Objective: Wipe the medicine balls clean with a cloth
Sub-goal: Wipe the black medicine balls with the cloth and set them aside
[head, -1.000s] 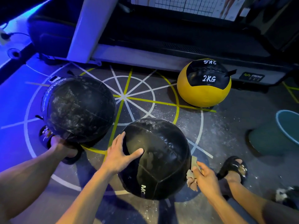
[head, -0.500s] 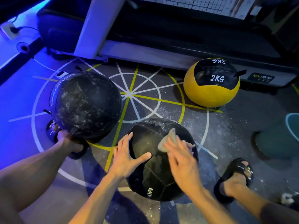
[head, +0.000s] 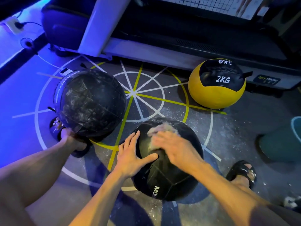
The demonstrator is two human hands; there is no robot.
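The right hand point(head: 175, 149) presses the cloth point(head: 160, 129) flat on the near ball's point(head: 168, 160) top; the left hand point(head: 130, 158), fingers spread, steadies its left side.

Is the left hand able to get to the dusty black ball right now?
Probably yes. The left hand lies flat on the near ball, holding nothing, and the dusty ball sits just to its left with only bare floor between them.
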